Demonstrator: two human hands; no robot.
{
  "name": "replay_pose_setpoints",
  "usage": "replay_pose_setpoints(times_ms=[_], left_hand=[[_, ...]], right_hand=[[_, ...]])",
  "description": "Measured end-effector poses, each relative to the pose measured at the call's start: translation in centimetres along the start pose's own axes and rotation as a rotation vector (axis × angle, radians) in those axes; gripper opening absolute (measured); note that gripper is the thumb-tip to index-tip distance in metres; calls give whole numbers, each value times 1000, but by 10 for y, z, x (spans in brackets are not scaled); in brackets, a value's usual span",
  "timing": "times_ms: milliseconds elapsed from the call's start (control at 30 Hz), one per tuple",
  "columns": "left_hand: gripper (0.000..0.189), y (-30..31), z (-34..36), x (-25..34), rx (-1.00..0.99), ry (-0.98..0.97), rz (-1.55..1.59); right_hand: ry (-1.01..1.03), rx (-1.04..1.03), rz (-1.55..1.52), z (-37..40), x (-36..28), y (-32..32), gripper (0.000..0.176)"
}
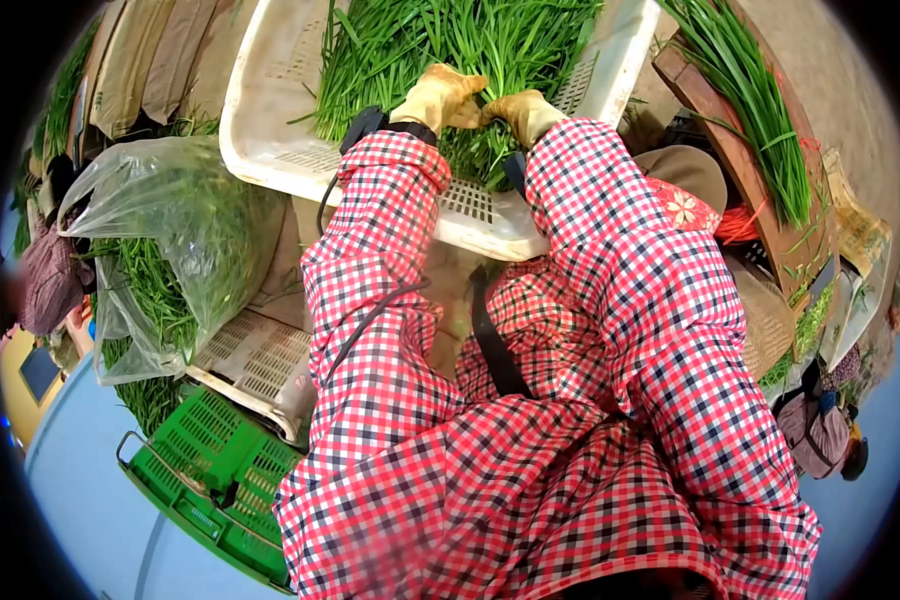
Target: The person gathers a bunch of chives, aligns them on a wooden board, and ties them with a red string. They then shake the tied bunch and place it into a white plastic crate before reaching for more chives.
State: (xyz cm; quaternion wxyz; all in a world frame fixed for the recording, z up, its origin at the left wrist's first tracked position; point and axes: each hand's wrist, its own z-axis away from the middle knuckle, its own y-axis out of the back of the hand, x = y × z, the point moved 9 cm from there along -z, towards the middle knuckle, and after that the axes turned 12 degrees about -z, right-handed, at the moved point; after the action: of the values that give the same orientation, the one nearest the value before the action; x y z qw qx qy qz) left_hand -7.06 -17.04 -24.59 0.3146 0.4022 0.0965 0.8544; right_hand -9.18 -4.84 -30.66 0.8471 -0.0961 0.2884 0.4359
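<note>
A white plastic crate (262, 110) holds a thick heap of long, flat green leaves that look like chives (460, 38). Both my hands wear yellowish work gloves and are close together over the near part of the heap. My left hand (438, 98) is closed, with its fingers bent among the chives. Just to its right, my right hand (523, 114) is curled round some of the same leaves, its fingertips partly hidden. Short leaf ends stick out below the hands toward the crate's near wall.
A bundle of chives (755, 105) lies on a wooden bench (715, 125) at right, beside red strings (738, 224). At left are a clear plastic bag (185, 200) of greens, another pale crate (255, 350) and a green basket (205, 470). Other people are at both edges.
</note>
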Motion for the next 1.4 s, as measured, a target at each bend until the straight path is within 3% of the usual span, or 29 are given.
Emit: replay_pose_setpoints(times_ms=[67,167,200,333,367,400,433,500,567,633,667,700,867,967,1000,1033,1100,1233,1267,1300,1367,1400], left_hand=[[31,-3,2,6,159,-562,-384],[28,-18,9,-36,-109,49,1009],[31,-12,24,-31,10,111,949],[37,-6,35,-33,94,223,540],[35,-15,30,-36,19,254,491],[33,-23,22,-40,-57,283,441],[32,-31,16,-45,-133,312,390],[46,-28,16,-6,-108,-336,-266],[55,-37,36,27,108,-651,-876],[55,-50,22,18,24,-565,-1044],[54,-53,24,19,19,-559,-1105],[54,-56,27,20,12,-553,-1167],[55,-52,32,24,72,-552,-1118],[56,-38,54,38,275,-820,-856],[49,-36,62,45,292,-871,-791],[47,-40,60,42,232,-874,-764],[43,-46,54,37,117,-881,-710],[24,-34,69,49,119,-959,-704],[17,-26,56,34,-116,-513,-264],[27,-15,57,11,-121,-57,243],[41,-1,58,-12,-42,-30,494],[47,5,57,-18,2,1,413]], right_hand=[[-10,20,106,0,0,2,33],[-10,76,338,5,-9,-1,35],[18,71,333,0,-6,0,34],[223,14,596,24,-32,-5,31],[224,12,584,28,-35,-7,30],[37,57,327,20,-22,-1,23],[44,40,293,14,-21,-1,21],[114,19,218,3,-15,-1,18],[239,4,136,-5,-8,-1,17],[550,25,301,39,-36,-5,19],[335,-23,217,34,-30,-7,26],[302,-24,237,39,-34,-7,27],[122,-101,469,55,-48,-6,41],[120,-76,412,29,-33,-3,48],[146,-55,563,34,-39,-2,48],[173,-34,715,40,-44,-5,48],[129,-17,625,0,-14,7,45],[72,-26,764,34,-47,-6,41],[242,-50,903,38,-52,-7,41],[185,-70,920,48,-60,-9,50],[279,-80,922,35,-53,-8,54],[268,-71,905,38,-54,-7,55]])
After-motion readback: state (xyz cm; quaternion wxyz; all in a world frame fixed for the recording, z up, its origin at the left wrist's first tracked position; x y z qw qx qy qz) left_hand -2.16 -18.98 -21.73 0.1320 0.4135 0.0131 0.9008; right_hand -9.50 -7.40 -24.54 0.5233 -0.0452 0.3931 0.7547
